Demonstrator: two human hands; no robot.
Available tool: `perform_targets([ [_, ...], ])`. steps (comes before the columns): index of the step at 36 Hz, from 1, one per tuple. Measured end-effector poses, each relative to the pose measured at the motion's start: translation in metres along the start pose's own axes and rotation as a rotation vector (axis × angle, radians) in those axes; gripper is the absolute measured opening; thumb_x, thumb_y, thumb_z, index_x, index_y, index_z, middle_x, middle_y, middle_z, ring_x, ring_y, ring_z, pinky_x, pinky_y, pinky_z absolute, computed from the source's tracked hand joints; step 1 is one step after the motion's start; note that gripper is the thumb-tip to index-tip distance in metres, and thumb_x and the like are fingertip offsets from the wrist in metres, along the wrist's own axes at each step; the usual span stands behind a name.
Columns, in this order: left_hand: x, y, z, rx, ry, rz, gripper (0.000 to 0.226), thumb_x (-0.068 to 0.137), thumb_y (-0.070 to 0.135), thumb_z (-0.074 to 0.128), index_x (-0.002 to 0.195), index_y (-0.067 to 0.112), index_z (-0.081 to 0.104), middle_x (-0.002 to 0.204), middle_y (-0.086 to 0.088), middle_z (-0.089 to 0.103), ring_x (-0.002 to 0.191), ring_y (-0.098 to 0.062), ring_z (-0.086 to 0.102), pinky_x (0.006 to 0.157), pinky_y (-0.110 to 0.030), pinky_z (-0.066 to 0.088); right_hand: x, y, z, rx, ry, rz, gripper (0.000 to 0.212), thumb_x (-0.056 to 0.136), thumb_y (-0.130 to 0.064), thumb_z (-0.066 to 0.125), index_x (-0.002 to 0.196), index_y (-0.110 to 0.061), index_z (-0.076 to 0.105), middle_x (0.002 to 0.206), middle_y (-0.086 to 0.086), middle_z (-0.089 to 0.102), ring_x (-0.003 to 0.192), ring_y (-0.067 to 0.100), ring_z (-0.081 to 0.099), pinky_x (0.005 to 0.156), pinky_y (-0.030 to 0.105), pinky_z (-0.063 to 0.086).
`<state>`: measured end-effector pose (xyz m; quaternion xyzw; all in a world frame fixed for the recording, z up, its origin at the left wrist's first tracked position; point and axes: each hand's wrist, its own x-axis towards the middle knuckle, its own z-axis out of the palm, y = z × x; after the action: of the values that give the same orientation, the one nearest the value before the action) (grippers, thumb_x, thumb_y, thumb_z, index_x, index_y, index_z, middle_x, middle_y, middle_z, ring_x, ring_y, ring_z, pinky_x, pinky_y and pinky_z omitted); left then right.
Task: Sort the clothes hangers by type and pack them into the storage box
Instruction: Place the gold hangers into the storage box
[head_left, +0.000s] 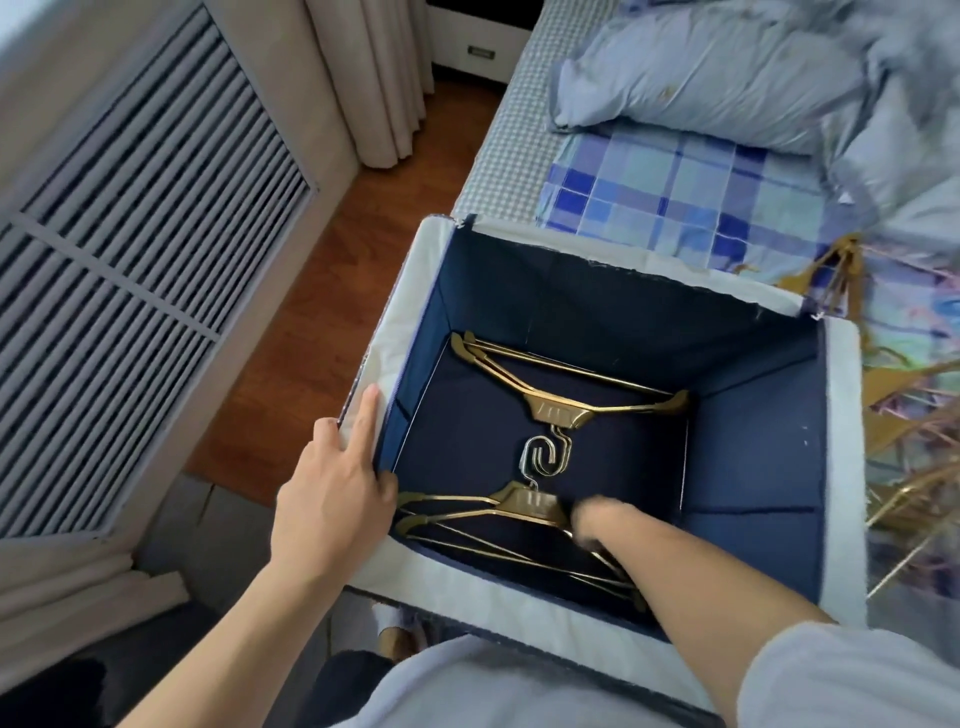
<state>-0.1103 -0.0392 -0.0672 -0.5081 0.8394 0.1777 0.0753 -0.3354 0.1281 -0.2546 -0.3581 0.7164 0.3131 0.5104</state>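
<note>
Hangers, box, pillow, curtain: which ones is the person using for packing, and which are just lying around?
For the job:
storage box
far hangers inside it
near hangers inside it
loose hangers on the bed
left hand on the box's rim
right hand, blurred, reaching into the box

Just lying about:
pillow
checked sheet
curtain

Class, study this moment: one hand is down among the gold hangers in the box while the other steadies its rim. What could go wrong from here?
1. The hooks of the far bundle and near bundle interlock mid-box, so moving one may drag the other.
2. The right hand is blurred among thin wires; fingers might get pinched.
3. The storage box has soft walls, and the left hand rests on only one corner; it may sag or shift.
</note>
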Motion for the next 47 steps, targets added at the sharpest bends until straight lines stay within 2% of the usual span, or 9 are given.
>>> perform_targets([
  [11, -0.003, -0.014, 0.005, -0.052, -0.001, 0.057, 0.076, 0.094, 0.033, 0.051, 0.155, 0.037, 0.006, 0.103, -0.001, 0.033, 0.076, -0.021, 0.044, 0.058, -0.033, 0.036, 0.008, -0.013, 0.028, 0.003, 0.024, -0.041, 0.049, 0.09, -0.006, 0.063, 0.138, -0.006, 0.053, 0.144, 0.013, 0.052, 0.129, 0.03, 0.054, 0.102, 0.037, 0.047],
  [17, -0.002, -0.011, 0.002, -0.057, -0.012, 0.069, 0.074, 0.093, 0.03, 0.054, 0.153, 0.037, 0.011, 0.1, -0.001, 0.034, 0.063, -0.016, 0.038, 0.046, -0.027, 0.023, 0.019, -0.019, 0.023, 0.03, 0.078, -0.021, 0.048, 0.089, -0.029, 0.068, 0.134, -0.016, 0.056, 0.135, 0.007, 0.059, 0.118, 0.027, 0.061, 0.094, 0.037, 0.052],
  [21, -0.003, -0.01, 0.002, -0.052, -0.022, 0.062, 0.075, 0.091, 0.026, 0.054, 0.153, 0.037, 0.013, 0.098, -0.002, 0.035, 0.063, -0.02, 0.04, 0.049, -0.03, 0.026, 0.021, -0.047, 0.021, -0.163, 0.336, -0.02, 0.061, 0.089, -0.05, 0.061, 0.137, -0.014, 0.048, 0.129, 0.009, 0.059, 0.108, 0.035, 0.064, 0.079, 0.043, 0.055],
  [24, -0.003, -0.009, 0.001, -0.034, -0.024, 0.048, 0.076, 0.092, 0.027, 0.054, 0.155, 0.036, 0.013, 0.097, -0.001, 0.035, 0.061, -0.016, 0.038, 0.045, -0.027, 0.023, 0.024, -0.074, 0.008, -0.284, 0.525, -0.27, 0.08, 0.087, -0.057, 0.062, 0.148, -0.014, 0.032, 0.141, 0.013, 0.04, 0.126, 0.037, 0.045, 0.085, 0.046, 0.049],
  [28, -0.002, -0.006, 0.002, -0.003, -0.015, 0.01, 0.077, 0.093, 0.029, 0.053, 0.158, 0.036, 0.011, 0.097, 0.002, 0.032, 0.059, -0.01, 0.03, 0.045, -0.023, 0.017, 0.035, -0.102, -0.007, -0.358, 0.485, -0.507, 0.08, 0.088, -0.042, 0.067, 0.151, -0.013, 0.028, 0.148, 0.013, 0.034, 0.135, 0.036, 0.032, 0.111, 0.051, 0.032],
  [33, -0.002, -0.005, 0.005, 0.045, -0.013, -0.02, 0.08, 0.09, 0.03, 0.055, 0.16, 0.034, 0.015, 0.097, 0.003, 0.031, 0.066, -0.017, 0.036, 0.044, -0.026, 0.018, 0.04, -0.105, -0.005, -0.264, 0.373, -0.539, 0.052, 0.095, -0.007, 0.053, 0.144, -0.007, 0.035, 0.144, 0.017, 0.04, 0.131, 0.037, 0.04, 0.1, 0.05, 0.044],
  [39, -0.001, -0.003, 0.007, 0.047, -0.001, -0.045, 0.08, 0.09, 0.03, 0.058, 0.159, 0.037, 0.016, 0.098, 0.003, 0.031, 0.07, -0.02, 0.037, 0.048, -0.03, 0.031, 0.047, -0.088, 0.004, -0.231, 0.328, -0.63, 0.04, 0.099, -0.023, 0.053, 0.136, -0.009, 0.044, 0.136, 0.017, 0.049, 0.124, 0.036, 0.048, 0.099, 0.048, 0.045],
  [42, -0.001, -0.002, 0.006, 0.058, -0.005, -0.052, 0.081, 0.09, 0.03, 0.058, 0.159, 0.037, 0.016, 0.098, 0.003, 0.03, 0.071, -0.019, 0.035, 0.05, -0.03, 0.031, 0.05, -0.077, -0.006, -0.064, 0.448, -0.652, 0.037, 0.102, -0.038, 0.047, 0.128, -0.012, 0.049, 0.13, 0.013, 0.052, 0.122, 0.032, 0.049, 0.1, 0.044, 0.043],
  [47, 0.002, 0.002, 0.005, 0.07, 0.002, -0.064, 0.08, 0.091, 0.033, 0.057, 0.159, 0.039, 0.015, 0.099, 0.003, 0.031, 0.072, -0.018, 0.036, 0.052, -0.031, 0.031, 0.054, -0.028, -0.047, 0.006, 0.745, -0.354, 0.058, 0.085, -0.008, 0.064, 0.138, -0.012, 0.043, 0.139, 0.012, 0.043, 0.13, 0.033, 0.041, 0.109, 0.042, 0.039],
])
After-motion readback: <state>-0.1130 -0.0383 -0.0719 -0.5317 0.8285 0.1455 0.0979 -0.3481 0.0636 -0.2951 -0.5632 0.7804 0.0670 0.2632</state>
